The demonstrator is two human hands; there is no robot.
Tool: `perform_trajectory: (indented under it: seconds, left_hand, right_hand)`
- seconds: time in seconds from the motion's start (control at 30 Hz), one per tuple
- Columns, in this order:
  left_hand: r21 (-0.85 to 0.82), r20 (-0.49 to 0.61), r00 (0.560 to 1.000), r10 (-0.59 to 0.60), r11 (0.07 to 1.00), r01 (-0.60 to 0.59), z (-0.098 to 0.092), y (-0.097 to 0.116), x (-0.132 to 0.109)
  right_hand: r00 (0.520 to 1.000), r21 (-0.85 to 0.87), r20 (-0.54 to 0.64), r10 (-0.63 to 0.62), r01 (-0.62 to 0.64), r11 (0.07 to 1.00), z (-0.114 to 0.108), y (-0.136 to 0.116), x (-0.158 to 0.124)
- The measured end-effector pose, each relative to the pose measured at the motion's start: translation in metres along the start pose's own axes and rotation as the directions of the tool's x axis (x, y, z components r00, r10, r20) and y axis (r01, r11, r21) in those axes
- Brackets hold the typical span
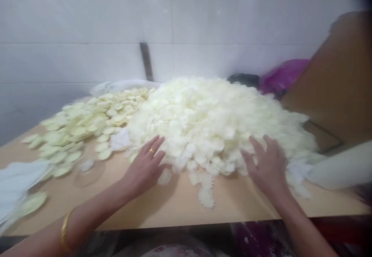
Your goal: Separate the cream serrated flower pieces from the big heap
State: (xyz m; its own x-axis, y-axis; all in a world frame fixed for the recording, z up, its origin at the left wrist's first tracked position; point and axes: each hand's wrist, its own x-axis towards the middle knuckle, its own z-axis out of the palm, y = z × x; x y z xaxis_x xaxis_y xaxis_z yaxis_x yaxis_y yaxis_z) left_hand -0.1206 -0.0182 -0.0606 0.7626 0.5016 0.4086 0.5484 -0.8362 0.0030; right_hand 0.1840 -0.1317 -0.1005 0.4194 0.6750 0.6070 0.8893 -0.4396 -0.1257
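A large heap of thin, pale cream discs with jagged edges covers the middle of the table. At its front left edge is my left hand, fingers stretched and apart, a ring on one of them. My right hand reaches to the front right of the same heap with spread fingers, slightly blurred. Neither hand grips anything that I can see. Between them, several loose discs trail toward the table's front edge. To the left lies a pile of yellower, smooth round pieces.
The wooden table stands against a white tiled wall. A cardboard box rises at the right, beside a purple bag and a white roll. White cloth or paper lies at the left, near a clear round lid-like object.
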Motion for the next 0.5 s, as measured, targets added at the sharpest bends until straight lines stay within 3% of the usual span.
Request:
perform_trajectory:
  seconds: [0.07,0.13,0.2,0.23,0.3,0.33,0.4,0.5]
  left_hand:
    - [-0.092,-0.074,0.996,0.058,0.994,-0.065,0.005,0.017,-0.005]
    - [-0.217,-0.071,0.979,0.190,0.955,-0.201,0.011,0.039,-0.010]
    - [-0.347,-0.001,0.927,0.374,0.870,-0.351,0.016,0.061,-0.014]
    - [-0.401,0.059,0.903,0.425,0.839,-0.368,0.018,0.071,-0.015]
    - [-0.486,0.167,0.812,0.559,0.763,-0.426,0.022,0.085,-0.014]
    - [-0.486,0.196,0.800,0.567,0.765,-0.423,0.025,0.088,-0.011]
    - [-0.445,0.237,0.808,0.539,0.800,-0.403,0.031,0.087,-0.001]
    - [-0.373,0.222,0.864,0.452,0.858,-0.353,0.040,0.077,0.016]
  right_hand:
    - [0.998,-0.038,-0.036,0.044,-0.045,0.998,-0.008,0.006,-0.019]
    - [0.992,-0.075,-0.001,0.124,-0.124,0.989,-0.013,0.015,-0.037]
    - [0.969,-0.099,0.098,0.228,-0.219,0.971,-0.012,0.025,-0.051]
    - [0.950,-0.105,0.152,0.271,-0.257,0.961,-0.010,0.029,-0.056]
    - [0.921,-0.107,0.243,0.305,-0.287,0.952,-0.003,0.034,-0.061]
    - [0.915,-0.107,0.266,0.302,-0.283,0.953,0.002,0.035,-0.060]
    - [0.923,-0.112,0.272,0.271,-0.249,0.962,0.009,0.033,-0.056]
    - [0.955,-0.096,0.243,0.171,-0.151,0.984,0.012,0.030,-0.046]
